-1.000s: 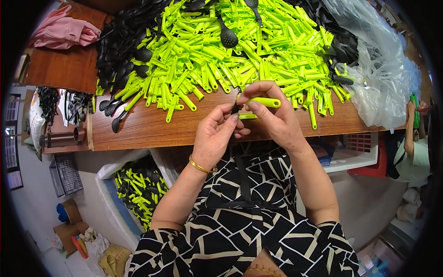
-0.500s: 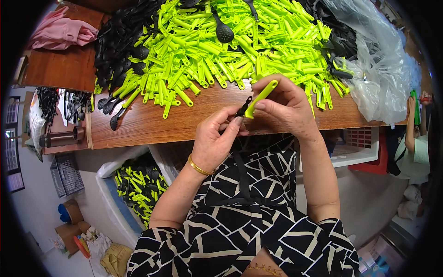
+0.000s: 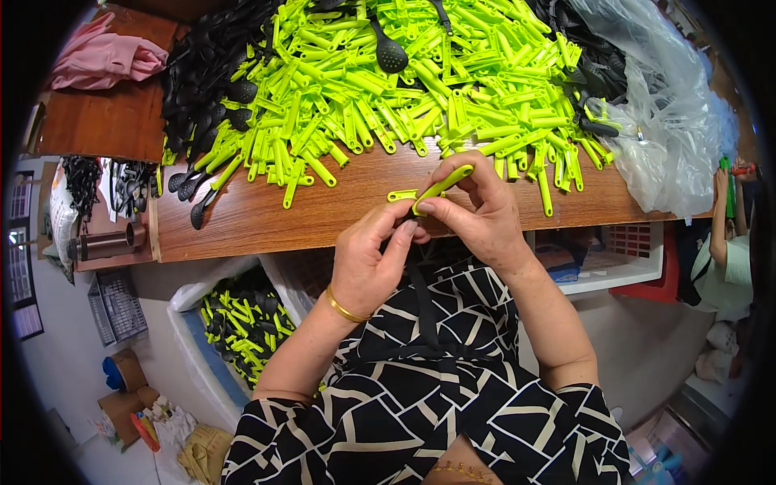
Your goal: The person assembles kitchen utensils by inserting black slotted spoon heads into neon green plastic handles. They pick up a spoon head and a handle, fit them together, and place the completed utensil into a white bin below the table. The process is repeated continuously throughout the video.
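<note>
My right hand (image 3: pixel 477 214) pinches a lime-green plastic handle (image 3: pixel 442 187), tilted up to the right, just above the wooden table's (image 3: pixel 267 218) front edge. My left hand (image 3: pixel 368 259) grips the thin black utensil shaft (image 3: pixel 414 291) that enters the handle's lower end and hangs down over my lap. A gold bangle sits on my left wrist. A second green handle (image 3: pixel 402 195) lies flat on the table just behind my fingers. A large heap of green handles (image 3: pixel 404 81) covers the table beyond my hands.
Black slotted utensils (image 3: pixel 210 89) pile at the table's left. Clear plastic bags (image 3: pixel 671 105) bulge at the right. A pink cloth (image 3: pixel 105 56) lies far left. A crate of assembled green-and-black pieces (image 3: pixel 242 323) stands under the table. Another person's arm (image 3: pixel 719 218) is at the right.
Both hands have come slightly nearer the table edge. The green handle has turned from lying level to tilting up, and the black shaft now hangs down below my left hand.
</note>
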`<state>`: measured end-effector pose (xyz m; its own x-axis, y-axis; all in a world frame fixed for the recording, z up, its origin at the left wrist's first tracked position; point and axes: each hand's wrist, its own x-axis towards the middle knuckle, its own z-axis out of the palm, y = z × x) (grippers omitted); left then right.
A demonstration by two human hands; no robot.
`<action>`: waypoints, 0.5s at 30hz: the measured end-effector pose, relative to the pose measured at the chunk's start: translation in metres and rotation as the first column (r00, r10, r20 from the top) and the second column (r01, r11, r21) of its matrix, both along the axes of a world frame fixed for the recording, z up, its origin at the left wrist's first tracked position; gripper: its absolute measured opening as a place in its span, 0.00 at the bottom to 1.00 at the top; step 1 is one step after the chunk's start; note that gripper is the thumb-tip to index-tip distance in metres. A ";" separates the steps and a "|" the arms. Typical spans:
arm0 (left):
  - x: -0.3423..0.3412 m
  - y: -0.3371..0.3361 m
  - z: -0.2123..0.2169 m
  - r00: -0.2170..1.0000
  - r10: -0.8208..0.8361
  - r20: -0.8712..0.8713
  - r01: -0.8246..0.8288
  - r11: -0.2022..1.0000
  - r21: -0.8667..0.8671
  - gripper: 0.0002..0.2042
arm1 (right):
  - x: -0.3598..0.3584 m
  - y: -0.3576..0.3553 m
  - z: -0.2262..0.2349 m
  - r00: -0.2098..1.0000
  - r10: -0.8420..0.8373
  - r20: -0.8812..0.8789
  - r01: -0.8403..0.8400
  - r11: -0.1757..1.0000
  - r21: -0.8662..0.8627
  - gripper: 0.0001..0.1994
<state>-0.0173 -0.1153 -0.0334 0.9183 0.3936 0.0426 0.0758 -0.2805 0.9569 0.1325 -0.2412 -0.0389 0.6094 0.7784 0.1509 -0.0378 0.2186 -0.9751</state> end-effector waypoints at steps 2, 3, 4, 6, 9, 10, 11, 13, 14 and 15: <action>-0.007 0.002 0.004 0.999 -0.026 -0.040 0.017 0.981 -0.193 0.14 | -0.003 0.000 -0.003 1.000 0.012 -0.017 -0.012 1.000 -0.017 0.17; -0.008 0.003 0.005 0.998 -0.037 -0.051 0.027 0.982 -0.185 0.14 | -0.005 0.000 -0.004 0.999 0.017 -0.027 -0.018 1.000 -0.024 0.17; -0.009 0.005 0.006 0.997 -0.048 -0.063 0.036 0.983 -0.178 0.14 | -0.006 0.001 -0.003 0.998 0.022 -0.059 -0.024 0.999 -0.034 0.18; -0.012 0.008 0.008 0.992 -0.119 -0.051 0.092 0.926 -0.366 0.15 | -0.008 0.001 0.003 0.993 0.033 -0.117 -0.039 0.998 -0.054 0.20; -0.021 0.014 0.020 0.955 -0.294 0.020 0.180 0.529 -0.829 0.21 | 0.005 -0.004 0.007 0.927 0.249 -0.280 -0.249 0.968 0.039 0.23; -0.024 0.022 0.015 0.907 -0.416 0.072 0.249 0.389 -0.887 0.21 | 0.005 -0.005 0.009 0.931 0.317 -0.181 -0.307 0.948 0.083 0.24; -0.027 0.029 0.005 0.842 -0.521 0.139 0.298 0.234 -0.925 0.21 | 0.005 -0.007 0.009 0.901 0.404 -0.158 -0.397 0.915 0.072 0.24; -0.044 0.023 -0.024 0.867 -0.462 0.188 0.281 0.142 -0.949 0.21 | 0.000 -0.003 0.009 0.850 0.503 -0.158 -0.511 0.860 -0.010 0.24; -0.053 0.016 -0.036 0.924 -0.369 0.103 0.201 0.238 -0.950 0.20 | 0.001 0.000 0.015 0.832 0.511 -0.217 -0.543 0.831 -0.124 0.27; -0.059 0.008 -0.044 0.963 -0.270 0.021 0.110 0.320 -0.941 0.19 | -0.003 0.002 0.014 0.881 0.474 0.008 -0.460 0.859 -0.226 0.28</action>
